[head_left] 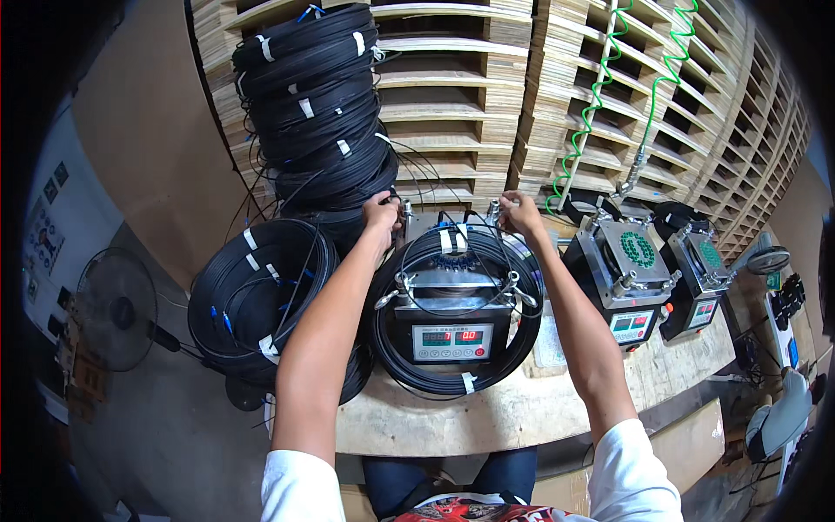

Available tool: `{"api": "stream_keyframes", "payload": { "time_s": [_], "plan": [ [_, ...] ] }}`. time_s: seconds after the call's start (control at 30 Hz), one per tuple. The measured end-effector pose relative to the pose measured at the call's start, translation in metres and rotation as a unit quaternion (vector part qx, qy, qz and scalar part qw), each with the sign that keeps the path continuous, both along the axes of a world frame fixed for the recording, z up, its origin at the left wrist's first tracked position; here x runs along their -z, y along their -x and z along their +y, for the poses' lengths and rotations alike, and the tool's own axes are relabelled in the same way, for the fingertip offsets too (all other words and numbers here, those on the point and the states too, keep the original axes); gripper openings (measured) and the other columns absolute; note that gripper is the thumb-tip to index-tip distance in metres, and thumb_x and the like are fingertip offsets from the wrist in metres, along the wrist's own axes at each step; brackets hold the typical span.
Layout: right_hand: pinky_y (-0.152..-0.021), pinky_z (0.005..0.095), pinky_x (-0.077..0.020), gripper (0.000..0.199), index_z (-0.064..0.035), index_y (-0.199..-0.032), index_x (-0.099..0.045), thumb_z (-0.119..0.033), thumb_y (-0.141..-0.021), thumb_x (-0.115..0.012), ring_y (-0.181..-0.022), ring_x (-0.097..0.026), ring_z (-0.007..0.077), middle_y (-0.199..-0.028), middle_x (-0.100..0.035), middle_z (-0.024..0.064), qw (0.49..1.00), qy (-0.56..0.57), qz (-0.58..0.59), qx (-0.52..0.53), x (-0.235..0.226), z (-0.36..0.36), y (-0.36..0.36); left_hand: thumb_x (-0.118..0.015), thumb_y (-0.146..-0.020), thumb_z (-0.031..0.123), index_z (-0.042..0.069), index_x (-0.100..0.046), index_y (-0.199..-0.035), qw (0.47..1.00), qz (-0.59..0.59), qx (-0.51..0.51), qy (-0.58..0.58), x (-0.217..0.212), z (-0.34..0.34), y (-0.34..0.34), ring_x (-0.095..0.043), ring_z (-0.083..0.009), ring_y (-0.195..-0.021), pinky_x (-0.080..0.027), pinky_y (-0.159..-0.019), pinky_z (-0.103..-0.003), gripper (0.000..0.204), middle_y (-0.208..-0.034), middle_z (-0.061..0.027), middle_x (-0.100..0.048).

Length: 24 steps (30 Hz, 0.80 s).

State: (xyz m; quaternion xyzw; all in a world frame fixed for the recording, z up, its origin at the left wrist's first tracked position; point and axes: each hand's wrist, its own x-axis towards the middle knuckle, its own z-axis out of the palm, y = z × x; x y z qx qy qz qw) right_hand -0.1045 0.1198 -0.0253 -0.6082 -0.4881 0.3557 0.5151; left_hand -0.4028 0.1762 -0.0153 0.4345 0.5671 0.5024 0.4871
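A black box-shaped machine [409, 335] with a lit display stands on the table before me, a coil of black cable [376, 348] looped around it. White tape strips bind the coil. Metal clamps with small levers [525, 298] sit at the machine's near corners. My left hand [381, 214] is closed beside the far left metal post [408, 209]; what its curled fingers hold is hidden. My right hand [522, 214] is closed at the far right metal post [493, 210], its fingertips bent inward; what they pinch is too small to tell.
A tall stack of black cable coils [313, 113] rises at the far left, with another coil pile [209, 304] nearer. Two similar machines [613, 261] stand right on the wooden table [452, 426]. Wooden pallets [435, 104] and green coiled hoses [596, 87] are behind; a fan [122, 309] stands left.
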Motion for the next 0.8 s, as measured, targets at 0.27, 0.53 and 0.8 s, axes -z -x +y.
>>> {"api": "stream_keyframes", "payload": {
  "time_s": [0.27,0.53,0.8],
  "plan": [
    [-0.065,0.0269,-0.0504,0.047,-0.0005,-0.136,-0.048,-0.034,-0.104,-0.054,-0.079,-0.062,0.0111,-0.094,-0.063,0.0108,0.975,-0.150,-0.129,-0.101,-0.001,-0.012,0.009,-0.061,-0.097,0.040,0.012,-0.025,-0.154,0.986,0.101,0.123,0.041,-0.036,-0.053,0.007,-0.064,-0.0290,-0.098,-0.057,-0.078,-0.041,0.073,-0.137,-0.0190,-0.051],
    [-0.089,0.0341,-0.0491,0.056,0.0013,-0.134,-0.051,-0.045,-0.103,-0.052,-0.101,-0.065,0.0251,-0.108,-0.068,0.0218,0.991,-0.050,-0.119,-0.026,-0.022,-0.051,0.059,-0.050,-0.099,0.055,0.010,-0.024,-0.157,0.990,0.112,0.084,-0.034,0.004,-0.048,0.035,-0.063,-0.0239,-0.096,-0.051,-0.088,-0.036,0.078,-0.128,-0.0172,-0.058],
    [-0.088,0.0402,-0.0463,0.060,0.0046,-0.116,-0.058,-0.050,-0.106,-0.036,-0.091,-0.060,0.0307,-0.102,-0.067,0.0232,0.976,-0.017,-0.216,0.019,-0.018,-0.061,0.038,-0.042,-0.101,0.053,0.001,-0.043,-0.146,0.982,0.129,0.102,-0.096,-0.005,-0.066,0.011,-0.043,-0.0380,-0.137,-0.033,-0.113,-0.040,0.068,-0.146,-0.0262,-0.047]
  ]
}}
